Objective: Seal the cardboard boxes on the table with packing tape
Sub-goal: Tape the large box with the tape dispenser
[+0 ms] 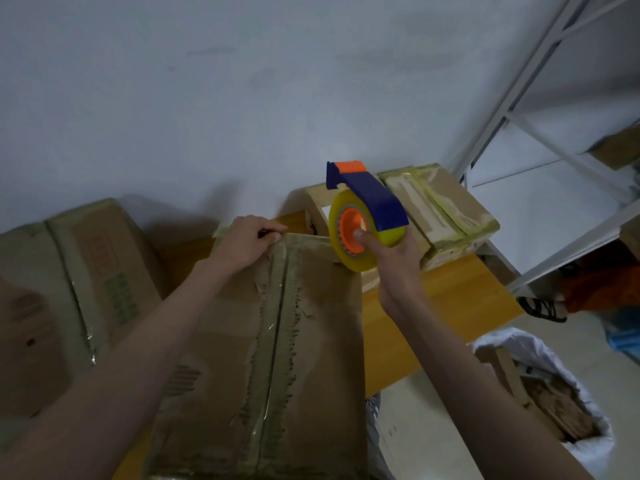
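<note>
A large cardboard box (277, 341) is seen lying on the wooden table (440, 306), filling most of the near and middle part of its top; the flaps are closed, and the centre seam runs away from the camera, lined with torn paper and strips of old clear tape. The far edge of this box is gripped by the left hand (246, 242), fingers curled over the rim right at the seam's far end. A tape dispenser (363, 216) is held by the right hand (391, 258) just above the box's far right corner; the yellow-tinted roll of packing tape is carried on an orange hub, against which the thumb is pressed, and the remaining fingers are wrapped behind the roll. The blue handle with its orange cutter end is pointed up and away toward the wall (242, 81). Whether the roll touches the box cannot be told. At the table's far right corner a smaller taped box (443, 206) is seen, already crossed with yellowish tape, and another box is partly hidden behind the dispenser. Off the table's left edge, a stack of brown cartons (86, 271) with faded printing is visible. On the right, a white metal shelf rack (540, 133) is stood against the wall, and a white bag of cardboard scraps (554, 393) is set on the floor near the table's right edge.
</note>
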`<act>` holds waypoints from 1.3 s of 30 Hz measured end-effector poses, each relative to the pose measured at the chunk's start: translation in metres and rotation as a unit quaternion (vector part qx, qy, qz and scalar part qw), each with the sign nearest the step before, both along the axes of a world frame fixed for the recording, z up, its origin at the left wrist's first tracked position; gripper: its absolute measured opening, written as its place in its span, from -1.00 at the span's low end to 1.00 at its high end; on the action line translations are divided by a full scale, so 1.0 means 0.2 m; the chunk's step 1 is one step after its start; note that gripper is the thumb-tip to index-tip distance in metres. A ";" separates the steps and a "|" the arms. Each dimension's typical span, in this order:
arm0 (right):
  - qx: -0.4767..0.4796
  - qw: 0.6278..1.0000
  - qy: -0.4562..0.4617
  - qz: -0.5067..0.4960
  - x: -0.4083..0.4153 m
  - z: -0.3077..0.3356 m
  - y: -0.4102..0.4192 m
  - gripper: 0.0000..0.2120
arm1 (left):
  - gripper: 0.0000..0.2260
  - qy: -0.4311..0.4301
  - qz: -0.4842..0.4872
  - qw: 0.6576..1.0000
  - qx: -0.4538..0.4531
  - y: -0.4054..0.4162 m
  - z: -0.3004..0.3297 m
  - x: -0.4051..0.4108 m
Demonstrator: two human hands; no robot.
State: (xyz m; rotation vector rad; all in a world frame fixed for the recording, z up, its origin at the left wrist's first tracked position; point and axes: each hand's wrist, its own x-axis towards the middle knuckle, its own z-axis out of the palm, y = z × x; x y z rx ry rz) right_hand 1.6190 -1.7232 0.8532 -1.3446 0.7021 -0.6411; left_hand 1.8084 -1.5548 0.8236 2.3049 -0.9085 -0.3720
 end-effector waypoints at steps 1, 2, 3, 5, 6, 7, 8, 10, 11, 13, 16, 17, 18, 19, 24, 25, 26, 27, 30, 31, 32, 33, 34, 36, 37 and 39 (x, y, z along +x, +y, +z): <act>-0.007 1.000 0.005 -0.003 0.01 0.00 0.01 -0.42 | -0.79 -0.001 0.014 1.000 0.000 0.04 -0.01 0.02; -0.015 1.000 0.010 -0.006 0.02 -0.01 0.01 -0.41 | -0.80 -0.007 0.029 1.000 0.002 0.08 -0.01 0.05; -0.022 1.000 0.013 -0.007 0.02 -0.01 0.00 -0.42 | -0.80 -0.012 0.046 0.999 0.003 0.13 -0.02 0.08; -0.031 0.999 0.020 0.001 0.01 -0.01 -0.02 -0.42 | -0.81 -0.008 0.079 0.997 -0.013 0.21 -0.04 0.12; -0.035 0.999 0.025 0.008 0.01 -0.01 -0.02 -0.41 | -0.81 0.000 0.091 0.995 -0.029 0.24 -0.06 0.14; -0.040 0.999 0.030 0.013 0.00 -0.01 -0.03 -0.41 | -0.82 0.010 0.101 0.994 -0.048 0.25 -0.07 0.15; -0.044 0.998 0.034 0.017 0.00 -0.01 -0.03 -0.40 | -0.83 0.019 0.109 0.992 -0.062 0.26 -0.08 0.15; -0.049 0.998 0.037 0.022 0.00 -0.01 -0.03 -0.38 | -0.84 0.020 0.115 0.991 -0.071 0.26 -0.10 0.17; -0.051 0.998 0.039 0.024 0.00 -0.01 -0.04 -0.38 | -0.83 0.021 0.116 0.990 -0.073 0.25 -0.11 0.17; -0.054 0.997 0.039 0.029 -0.01 -0.01 -0.04 -0.38 | -0.83 0.045 0.117 0.989 -0.085 0.26 -0.12 0.19; -0.055 0.997 0.039 0.036 -0.01 -0.01 -0.05 -0.39 | -0.79 0.140 0.134 0.975 -0.108 0.28 -0.14 0.19; -0.053 0.997 0.039 0.036 -0.02 -0.01 -0.06 -0.40 | -0.77 0.181 0.144 0.966 -0.115 0.29 -0.14 0.18; -0.051 0.997 0.039 0.035 -0.02 -0.01 -0.06 -0.40 | -0.74 0.219 0.154 0.956 -0.123 0.30 -0.15 0.17; -0.049 0.997 0.038 0.035 -0.02 -0.01 -0.06 -0.41 | -0.71 0.247 0.162 0.946 -0.131 0.30 -0.15 0.16; -0.058 0.997 0.035 0.035 -0.02 -0.02 -0.05 -0.42 | -0.57 0.171 0.154 0.973 -0.034 0.25 -0.15 0.11; -0.058 0.997 0.034 0.035 -0.02 -0.02 -0.05 -0.41 | -0.57 0.134 0.144 0.980 0.012 0.25 -0.14 0.11; -0.059 0.997 0.034 0.034 -0.02 -0.02 -0.05 -0.41 | -0.56 0.096 0.137 0.984 0.057 0.24 -0.13 0.11; -0.060 0.997 0.035 0.032 -0.02 -0.02 -0.05 -0.41 | -0.57 0.055 0.136 0.985 0.090 0.24 -0.11 0.11; -0.067 0.997 0.036 0.030 -0.02 -0.02 -0.05 -0.40 | -0.63 -0.055 0.118 0.988 0.085 0.22 -0.13 0.11; -0.067 0.997 0.037 0.031 -0.02 -0.02 -0.06 -0.40 | -0.63 -0.073 0.105 0.989 0.078 0.20 -0.15 0.11; -0.067 0.997 0.037 0.032 -0.02 -0.02 -0.05 -0.40 | -0.62 -0.095 0.098 0.987 0.088 0.20 -0.16 0.10; -0.066 0.997 0.036 0.034 -0.02 -0.02 -0.06 -0.40 | -0.62 -0.120 0.094 0.982 0.112 0.19 -0.18 0.10; -0.066 0.997 0.035 0.035 -0.02 -0.02 -0.06 -0.40 | -0.62 -0.142 0.089 0.976 0.138 0.18 -0.17 0.10; -0.066 0.997 0.033 0.036 -0.02 -0.03 -0.06 -0.40 | -0.65 -0.161 0.060 0.973 0.152 0.14 -0.15 0.09; -0.065 0.997 0.031 0.035 -0.02 -0.03 -0.06 -0.40 | -0.67 -0.158 0.038 0.978 0.133 0.11 -0.14 0.07; -0.063 0.997 0.025 0.036 -0.02 -0.03 -0.05 -0.39 | -0.72 -0.109 -0.017 0.992 0.067 0.02 -0.10 0.01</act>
